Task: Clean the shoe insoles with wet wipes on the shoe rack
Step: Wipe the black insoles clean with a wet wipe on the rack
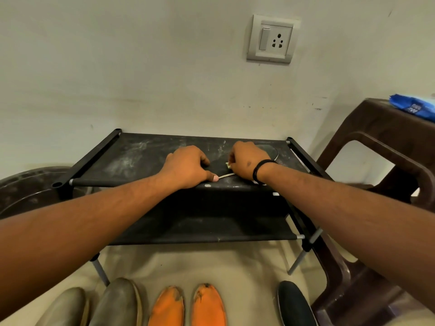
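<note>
A dark insole [219, 167] lies flat on the top shelf of the black shoe rack [131, 158], near its front edge. My left hand [188, 167] presses down on the insole's left end, thumb on its pale rim. My right hand [246, 160], with a black band on the wrist, is closed on a small whitish wet wipe [227, 164] held against the insole. A second dark insole [270, 150] shows partly behind my right hand. Most of both insoles is hidden by my hands.
On the floor in front stand grey shoes [113, 304], orange shoes [188, 307] and one dark shoe [294, 304]. A brown plastic chair [376, 142] at the right carries a blue wipes pack [414, 108]. A dark tub [30, 184] sits left of the rack. A wall socket [273, 38] is above.
</note>
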Demonstrator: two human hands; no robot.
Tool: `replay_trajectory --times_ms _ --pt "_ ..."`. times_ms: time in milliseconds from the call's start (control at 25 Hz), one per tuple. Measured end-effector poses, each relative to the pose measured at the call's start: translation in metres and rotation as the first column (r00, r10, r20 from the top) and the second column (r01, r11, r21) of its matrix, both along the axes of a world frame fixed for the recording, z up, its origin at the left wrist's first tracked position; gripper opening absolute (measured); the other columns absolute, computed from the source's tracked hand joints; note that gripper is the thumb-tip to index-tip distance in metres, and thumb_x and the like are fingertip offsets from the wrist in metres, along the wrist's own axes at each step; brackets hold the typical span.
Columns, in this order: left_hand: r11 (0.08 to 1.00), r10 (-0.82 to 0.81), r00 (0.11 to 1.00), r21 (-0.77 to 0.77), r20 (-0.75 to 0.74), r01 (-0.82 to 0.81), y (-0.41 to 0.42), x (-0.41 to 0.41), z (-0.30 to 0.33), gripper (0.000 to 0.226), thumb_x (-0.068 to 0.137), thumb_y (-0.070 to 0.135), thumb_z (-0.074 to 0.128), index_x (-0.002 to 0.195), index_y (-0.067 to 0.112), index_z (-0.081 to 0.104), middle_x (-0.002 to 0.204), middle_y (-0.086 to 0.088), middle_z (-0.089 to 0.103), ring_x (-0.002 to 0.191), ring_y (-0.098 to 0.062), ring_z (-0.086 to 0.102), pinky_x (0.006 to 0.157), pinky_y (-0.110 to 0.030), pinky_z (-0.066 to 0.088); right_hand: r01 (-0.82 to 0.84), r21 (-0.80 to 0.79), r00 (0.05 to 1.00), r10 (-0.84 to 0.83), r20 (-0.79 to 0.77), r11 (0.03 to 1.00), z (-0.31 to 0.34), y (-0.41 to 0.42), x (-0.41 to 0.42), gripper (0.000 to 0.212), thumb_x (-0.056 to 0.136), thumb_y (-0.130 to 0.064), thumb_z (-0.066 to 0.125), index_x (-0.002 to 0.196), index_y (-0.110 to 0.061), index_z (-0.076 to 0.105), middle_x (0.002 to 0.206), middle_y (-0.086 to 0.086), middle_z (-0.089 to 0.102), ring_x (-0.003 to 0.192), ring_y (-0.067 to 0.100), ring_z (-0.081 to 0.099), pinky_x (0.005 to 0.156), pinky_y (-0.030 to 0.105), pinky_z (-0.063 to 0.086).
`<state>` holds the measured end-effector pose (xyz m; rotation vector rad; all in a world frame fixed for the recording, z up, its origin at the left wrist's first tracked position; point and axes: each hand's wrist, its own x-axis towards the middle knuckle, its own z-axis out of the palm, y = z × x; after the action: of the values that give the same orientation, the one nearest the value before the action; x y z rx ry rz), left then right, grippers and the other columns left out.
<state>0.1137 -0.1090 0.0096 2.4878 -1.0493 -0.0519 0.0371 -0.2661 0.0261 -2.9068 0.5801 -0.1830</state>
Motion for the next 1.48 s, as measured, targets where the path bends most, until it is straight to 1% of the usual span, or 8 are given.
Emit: replay_trajectory --times_ms 120,280,440,600,840,960,1120,1480 --pt "1.000 -0.007 1.000 -0.009 -0.015 0.007 0.000 0.002 -0.001 0.058 0.069 0.057 0.082 0.116 0.026 0.072 0.118 0.007 0.071 0.111 -0.015 0.064 0.103 -0.049 0.047 -0.162 0.081 0.986 0.165 -0.022 0.983 0.001 0.012 -0.004 0.009 0.089 -0.019 0.067 0.090 -0.014 0.074 0.086 -0.001 0.069 0.083 0.016 0.065 0.085 0.036 0.056" --pt "1.000 -0.002 1.000 -0.002 -0.014 0.002 0.000 0.000 0.000 0.056 0.071 0.056 0.081 0.117 0.026 0.072 0.120 0.006 0.071 0.114 -0.016 0.063 0.106 -0.050 0.044 -0.005 -0.078 0.999 0.002 -0.043 0.997 0.004 0.003 -0.001 0.018 0.090 -0.027 0.065 0.104 -0.016 0.067 0.103 0.006 0.068 0.094 0.025 0.065 0.085 0.043 0.056" --pt "1.000 -0.012 0.999 -0.009 -0.033 0.012 0.000 0.000 0.000 0.056 0.070 0.054 0.082 0.117 0.025 0.072 0.118 0.005 0.072 0.110 -0.014 0.065 0.103 -0.047 0.048 -0.221 0.076 0.973 0.225 -0.053 0.972 0.002 0.019 -0.006 0.009 0.090 -0.017 0.065 0.092 -0.013 0.073 0.089 0.002 0.070 0.082 0.017 0.065 0.083 0.035 0.057" --pt "1.000 -0.012 1.000 -0.006 -0.024 0.012 -0.002 0.002 0.001 0.054 0.070 0.056 0.081 0.114 0.026 0.074 0.116 0.007 0.072 0.110 -0.015 0.064 0.104 -0.050 0.045 -0.108 -0.019 0.991 0.106 -0.076 0.994 0.011 0.001 -0.008 0.012 0.091 -0.025 0.064 0.098 -0.020 0.073 0.101 0.002 0.072 0.090 0.020 0.066 0.084 0.040 0.057" --pt "1.000 -0.022 1.000 -0.010 -0.008 0.022 0.001 0.003 -0.003 0.053 0.071 0.057 0.080 0.114 0.026 0.073 0.116 0.007 0.072 0.109 -0.013 0.064 0.103 -0.049 0.046 -0.179 0.026 0.981 0.180 -0.067 0.984 -0.001 0.011 -0.017 0.027 0.092 -0.014 0.056 0.110 -0.024 0.074 0.113 0.000 0.071 0.102 0.019 0.066 0.090 0.040 0.056" --pt "1.000 -0.027 1.000 0.001 0.006 0.027 -0.001 0.004 -0.001 0.053 0.072 0.057 0.079 0.115 0.026 0.073 0.117 0.007 0.072 0.110 -0.014 0.064 0.104 -0.049 0.046 -0.062 -0.076 0.994 0.055 -0.090 0.995 0.008 -0.001 -0.006 0.019 0.090 -0.021 0.061 0.103 -0.024 0.074 0.106 0.000 0.072 0.095 0.021 0.066 0.084 0.040 0.057" --pt "0.999 -0.032 0.999 0.003 -0.002 0.032 -0.001 0.007 -0.005 0.054 0.072 0.057 0.079 0.116 0.026 0.073 0.117 0.008 0.072 0.111 -0.014 0.064 0.104 -0.048 0.046 -0.154 0.060 0.978 0.161 -0.134 0.986 0.012 0.010 0.000 0.009 0.089 -0.014 0.064 0.089 -0.013 0.073 0.079 -0.005 0.065 0.081 0.015 0.063 0.074 0.027 0.051" --pt "0.999 -0.037 0.999 -0.015 -0.033 0.036 -0.001 0.008 -0.005 0.052 0.072 0.055 0.081 0.115 0.026 0.073 0.119 0.008 0.071 0.113 -0.013 0.063 0.105 -0.049 0.044 -0.120 0.005 0.990 0.120 -0.075 0.993 0.009 0.002 -0.010 0.021 0.089 -0.016 0.060 0.103 -0.018 0.076 0.106 0.000 0.072 0.096 0.018 0.066 0.088 0.036 0.056"
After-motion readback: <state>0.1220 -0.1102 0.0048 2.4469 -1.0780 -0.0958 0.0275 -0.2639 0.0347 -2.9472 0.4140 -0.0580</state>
